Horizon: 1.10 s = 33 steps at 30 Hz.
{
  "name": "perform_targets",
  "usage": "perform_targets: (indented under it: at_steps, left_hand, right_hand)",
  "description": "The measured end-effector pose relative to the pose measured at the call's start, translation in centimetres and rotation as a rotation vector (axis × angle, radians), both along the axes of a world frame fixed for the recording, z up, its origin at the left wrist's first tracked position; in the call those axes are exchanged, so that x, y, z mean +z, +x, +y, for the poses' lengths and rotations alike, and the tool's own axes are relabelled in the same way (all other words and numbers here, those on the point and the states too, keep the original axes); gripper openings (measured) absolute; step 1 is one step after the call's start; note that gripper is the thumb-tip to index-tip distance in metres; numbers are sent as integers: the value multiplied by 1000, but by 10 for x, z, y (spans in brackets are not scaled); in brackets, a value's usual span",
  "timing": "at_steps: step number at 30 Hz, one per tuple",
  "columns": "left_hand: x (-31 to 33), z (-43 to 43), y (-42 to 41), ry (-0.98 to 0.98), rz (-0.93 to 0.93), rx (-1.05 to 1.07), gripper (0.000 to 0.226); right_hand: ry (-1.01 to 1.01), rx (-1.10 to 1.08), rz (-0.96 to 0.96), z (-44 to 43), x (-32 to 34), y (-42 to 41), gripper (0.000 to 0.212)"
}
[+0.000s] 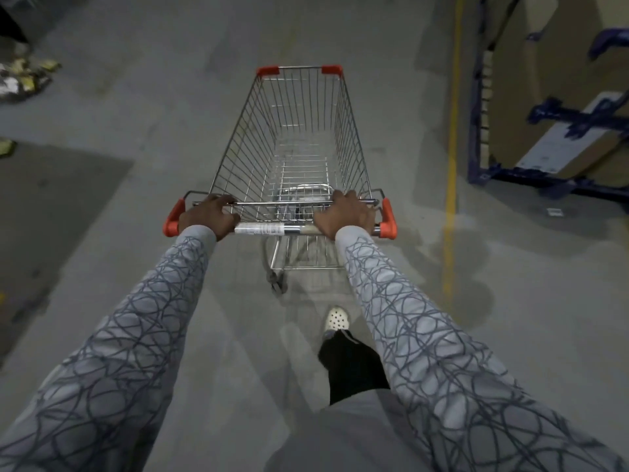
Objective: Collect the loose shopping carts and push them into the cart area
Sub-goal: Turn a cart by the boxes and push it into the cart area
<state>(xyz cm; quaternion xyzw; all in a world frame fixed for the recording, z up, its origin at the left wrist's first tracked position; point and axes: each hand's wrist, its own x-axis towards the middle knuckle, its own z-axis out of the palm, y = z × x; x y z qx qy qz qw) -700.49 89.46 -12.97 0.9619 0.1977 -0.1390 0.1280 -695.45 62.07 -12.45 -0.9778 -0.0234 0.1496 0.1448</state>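
Observation:
A silver wire shopping cart [299, 97] with red corner caps stands straight ahead of me on the grey concrete floor, its basket empty. My left hand [207, 216] grips the left end of the cart's handle bar [272, 229], fingers curled over it. My right hand [345, 214] grips the right end of the same bar. Both arms are stretched forward in grey patterned sleeves. One rear wheel [277, 282] shows under the basket.
A blue metal rack [476, 131] loaded with big cardboard boxes stands at the right, behind a yellow floor line [452, 165]. Loose packets lie on the floor at the far left [23, 80]. My white shoe [337, 318] steps behind the cart. Open floor stretches ahead.

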Motion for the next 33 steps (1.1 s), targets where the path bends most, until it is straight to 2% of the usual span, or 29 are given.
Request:
perform_targets:
  at_steps: [4,12,16,26,33]
  left_hand:
    - [3,53,66,-7,-13,47,61]
    - [4,121,161,-38,-15,168,61]
    - [5,176,221,8,-37,193,57]
    - [5,383,388,53,-96,134,49]
    - [12,514,499,25,-5,18,55]
  right_hand:
    - [28,36,5,53,-1,74,68]
    - [0,142,96,131,11,206,70]
    - [-5,175,93,191,9,275,68]
    - [-24,113,106,396,7,423,67]
    - [44,20,130,517,8,521,61]
